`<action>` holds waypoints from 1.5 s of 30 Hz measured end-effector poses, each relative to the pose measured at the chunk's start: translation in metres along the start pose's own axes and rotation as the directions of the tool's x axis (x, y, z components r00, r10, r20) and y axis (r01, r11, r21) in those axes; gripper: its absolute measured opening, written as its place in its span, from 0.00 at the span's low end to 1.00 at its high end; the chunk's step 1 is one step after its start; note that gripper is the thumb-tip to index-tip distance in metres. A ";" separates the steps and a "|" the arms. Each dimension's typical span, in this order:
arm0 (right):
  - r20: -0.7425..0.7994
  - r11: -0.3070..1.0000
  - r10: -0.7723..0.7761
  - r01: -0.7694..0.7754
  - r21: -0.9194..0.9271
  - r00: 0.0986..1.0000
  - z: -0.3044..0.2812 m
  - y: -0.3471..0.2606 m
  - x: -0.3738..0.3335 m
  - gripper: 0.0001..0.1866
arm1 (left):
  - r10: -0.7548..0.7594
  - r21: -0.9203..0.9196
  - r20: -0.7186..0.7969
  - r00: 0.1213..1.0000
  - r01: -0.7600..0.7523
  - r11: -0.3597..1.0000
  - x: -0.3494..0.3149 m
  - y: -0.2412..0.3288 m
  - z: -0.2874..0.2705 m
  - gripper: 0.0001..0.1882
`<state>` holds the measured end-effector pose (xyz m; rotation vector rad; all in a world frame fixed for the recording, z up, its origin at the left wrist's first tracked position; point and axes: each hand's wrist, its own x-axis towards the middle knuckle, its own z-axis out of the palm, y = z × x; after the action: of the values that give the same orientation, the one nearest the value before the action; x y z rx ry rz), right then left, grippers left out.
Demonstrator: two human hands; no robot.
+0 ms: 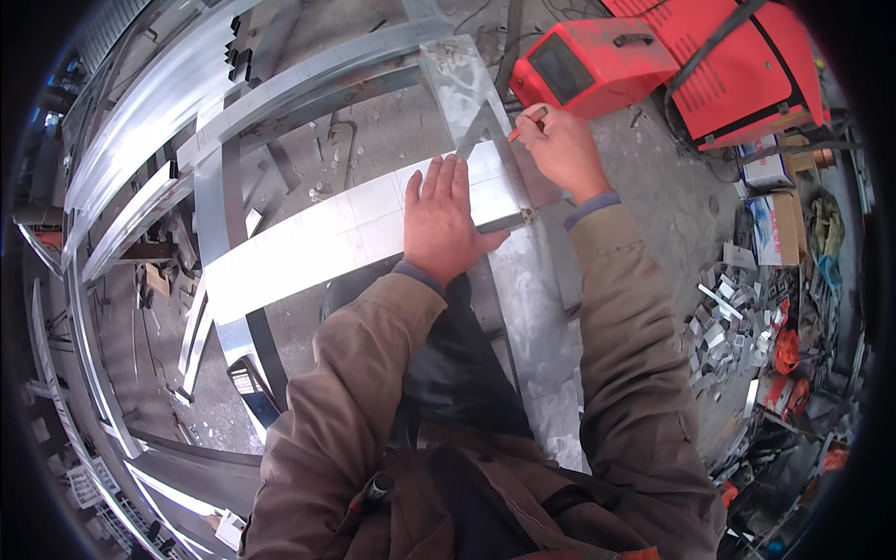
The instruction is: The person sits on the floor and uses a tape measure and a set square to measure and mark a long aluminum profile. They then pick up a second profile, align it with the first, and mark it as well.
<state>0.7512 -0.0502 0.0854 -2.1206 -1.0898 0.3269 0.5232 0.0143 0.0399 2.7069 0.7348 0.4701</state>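
A wide, shiny metal profile with faint cross lines lies across metal beams in front of me. My left hand rests flat on it near its right end, fingers stretched forward and thumb out to the side. Just beyond the fingertips is a grey triangular piece, apparently a set square, at the profile's far edge. My right hand pinches a thin red pencil-like marker, its point toward the triangle. Beneath the profile's right end runs a scuffed metal beam.
Red machines stand at the far right. A phone lies on a beam at left. Metal offcuts and cardboard boxes cover the floor at right. Long shiny profiles are stacked far left; a clamp lies beyond the profile.
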 end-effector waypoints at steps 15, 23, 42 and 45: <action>-0.005 0.982 0.070 -0.068 0.175 0.998 -0.036 0.014 -0.154 0.13 | 0.012 0.033 0.004 1.000 -0.012 0.999 -0.008 -0.002 0.000 0.60; -0.156 0.704 0.357 -0.156 0.693 0.921 -0.036 0.026 -0.191 0.12 | 0.271 -0.070 -0.187 0.944 -0.288 0.955 -0.036 -0.006 -0.009 0.15; -0.299 0.758 0.200 0.046 0.650 0.933 0.024 0.010 -0.137 0.10 | -0.573 -0.542 0.613 0.544 0.817 0.195 -0.265 -0.069 -0.134 0.21; -0.305 0.822 0.157 0.046 0.567 0.939 0.042 0.022 -0.122 0.09 | -0.617 -0.495 0.467 0.633 0.766 0.411 -0.271 -0.067 -0.109 0.24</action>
<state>0.6686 -0.1344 0.0289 -1.5898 -0.6210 0.2590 0.2310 -0.0530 0.0513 1.5258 1.2565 0.1516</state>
